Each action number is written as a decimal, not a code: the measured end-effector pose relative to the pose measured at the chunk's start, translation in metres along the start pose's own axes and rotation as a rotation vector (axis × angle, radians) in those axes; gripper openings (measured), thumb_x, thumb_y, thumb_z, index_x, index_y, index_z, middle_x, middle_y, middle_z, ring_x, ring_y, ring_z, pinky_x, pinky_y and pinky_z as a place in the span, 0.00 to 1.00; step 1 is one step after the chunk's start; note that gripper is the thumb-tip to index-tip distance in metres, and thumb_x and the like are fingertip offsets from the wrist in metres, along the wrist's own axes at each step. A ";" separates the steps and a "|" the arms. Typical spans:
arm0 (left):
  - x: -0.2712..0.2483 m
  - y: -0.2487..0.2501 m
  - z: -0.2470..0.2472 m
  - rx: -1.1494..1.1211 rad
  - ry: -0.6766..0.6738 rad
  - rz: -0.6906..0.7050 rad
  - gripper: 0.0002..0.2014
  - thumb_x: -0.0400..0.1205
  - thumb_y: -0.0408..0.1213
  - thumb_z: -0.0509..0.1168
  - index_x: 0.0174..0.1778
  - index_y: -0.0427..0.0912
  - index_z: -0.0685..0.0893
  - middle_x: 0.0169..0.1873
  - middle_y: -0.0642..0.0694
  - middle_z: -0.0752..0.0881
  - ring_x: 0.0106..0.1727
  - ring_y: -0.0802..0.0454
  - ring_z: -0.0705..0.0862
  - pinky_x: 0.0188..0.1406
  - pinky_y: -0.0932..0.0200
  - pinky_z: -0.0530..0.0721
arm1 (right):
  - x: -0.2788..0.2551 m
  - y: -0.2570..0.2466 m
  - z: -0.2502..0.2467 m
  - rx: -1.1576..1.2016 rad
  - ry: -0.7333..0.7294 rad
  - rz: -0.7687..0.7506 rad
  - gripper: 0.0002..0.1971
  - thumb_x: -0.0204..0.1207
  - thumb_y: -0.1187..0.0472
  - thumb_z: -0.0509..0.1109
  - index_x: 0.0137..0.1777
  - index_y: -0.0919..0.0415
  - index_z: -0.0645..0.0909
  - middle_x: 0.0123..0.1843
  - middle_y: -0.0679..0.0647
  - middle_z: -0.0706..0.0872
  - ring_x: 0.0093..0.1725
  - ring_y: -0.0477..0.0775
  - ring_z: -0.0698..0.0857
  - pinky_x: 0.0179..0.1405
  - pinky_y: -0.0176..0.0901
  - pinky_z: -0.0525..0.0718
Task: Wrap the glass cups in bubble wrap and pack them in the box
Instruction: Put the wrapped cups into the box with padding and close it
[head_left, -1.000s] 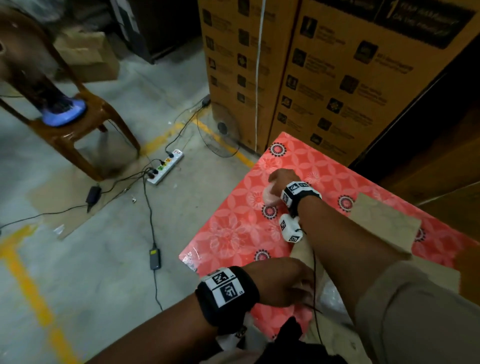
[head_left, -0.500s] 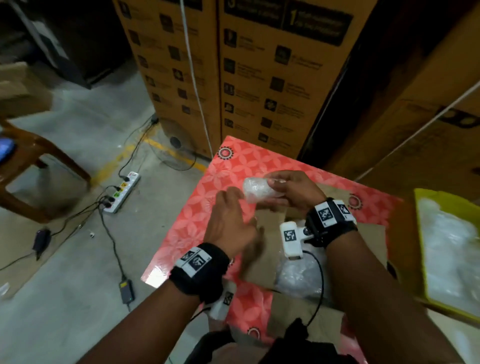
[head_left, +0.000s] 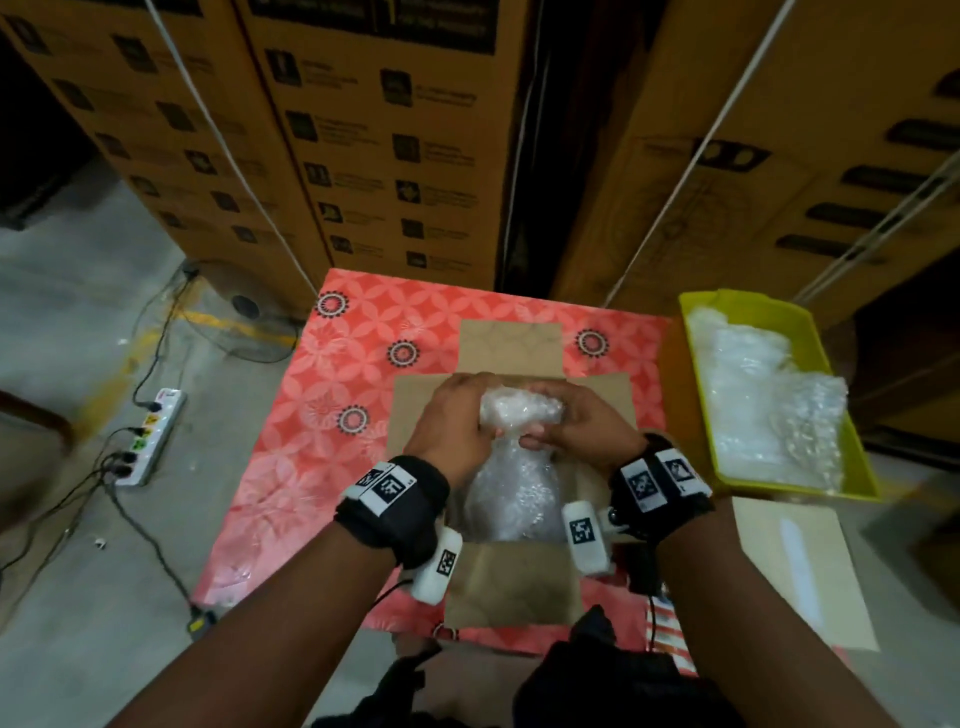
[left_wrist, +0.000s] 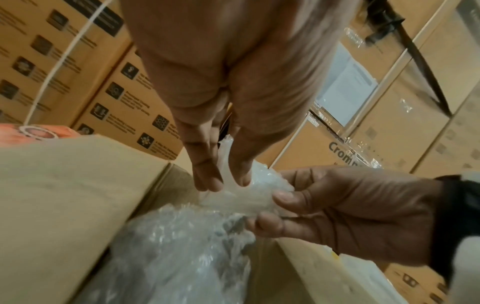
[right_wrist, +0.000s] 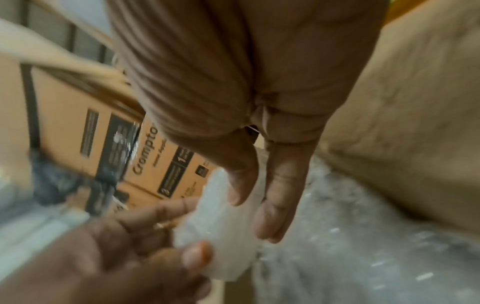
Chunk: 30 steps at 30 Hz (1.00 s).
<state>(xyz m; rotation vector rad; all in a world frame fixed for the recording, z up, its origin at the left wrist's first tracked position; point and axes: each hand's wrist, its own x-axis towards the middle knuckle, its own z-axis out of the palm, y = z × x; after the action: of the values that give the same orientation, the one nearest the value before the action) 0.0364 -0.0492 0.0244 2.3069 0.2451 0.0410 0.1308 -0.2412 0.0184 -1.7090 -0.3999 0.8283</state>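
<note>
Cartons (head_left: 395, 130) stacked behind bench (head_left: 311, 415). Yellow tray (head_left: 862, 467) of bubble wrap (head_left: 769, 405) just right of it. Box (head_left: 509, 587) open on bench, flaps out, one wrapped bundle (head_left: 511, 499) inside. Second wrapped cup (head_left: 519, 410) held above box: left hand (head_left: 449, 421) and right hand (head_left: 587, 426) both grasp it, fingers (left_wrist: 278, 197) pinching the wrap at each end.

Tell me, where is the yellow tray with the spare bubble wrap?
In the head view, the yellow tray sits right of the red patterned table, beside the open box.
</note>
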 end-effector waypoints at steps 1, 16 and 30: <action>-0.001 0.001 0.004 0.020 0.003 -0.002 0.28 0.76 0.28 0.79 0.73 0.48 0.86 0.66 0.41 0.87 0.67 0.42 0.85 0.70 0.46 0.84 | 0.000 0.004 0.000 -0.151 0.037 -0.008 0.26 0.76 0.72 0.81 0.75 0.65 0.83 0.71 0.66 0.88 0.68 0.60 0.89 0.64 0.50 0.90; -0.007 -0.001 0.039 0.494 -0.210 -0.116 0.15 0.83 0.27 0.70 0.64 0.38 0.81 0.59 0.32 0.85 0.54 0.32 0.88 0.53 0.41 0.87 | 0.009 0.005 0.040 -1.272 0.081 0.086 0.16 0.83 0.67 0.69 0.68 0.54 0.88 0.64 0.60 0.91 0.62 0.65 0.90 0.58 0.55 0.90; 0.008 0.017 0.043 0.603 -0.201 -0.074 0.10 0.82 0.35 0.76 0.60 0.42 0.90 0.60 0.40 0.89 0.62 0.40 0.87 0.56 0.50 0.85 | -0.012 0.003 0.028 -1.197 -0.045 0.065 0.20 0.82 0.74 0.65 0.69 0.60 0.87 0.64 0.65 0.90 0.61 0.68 0.89 0.57 0.55 0.87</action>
<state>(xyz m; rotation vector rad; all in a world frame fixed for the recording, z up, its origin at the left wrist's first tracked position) 0.0514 -0.0899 0.0074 2.8705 0.2640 -0.3446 0.1021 -0.2305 0.0160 -2.8012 -1.0048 0.6959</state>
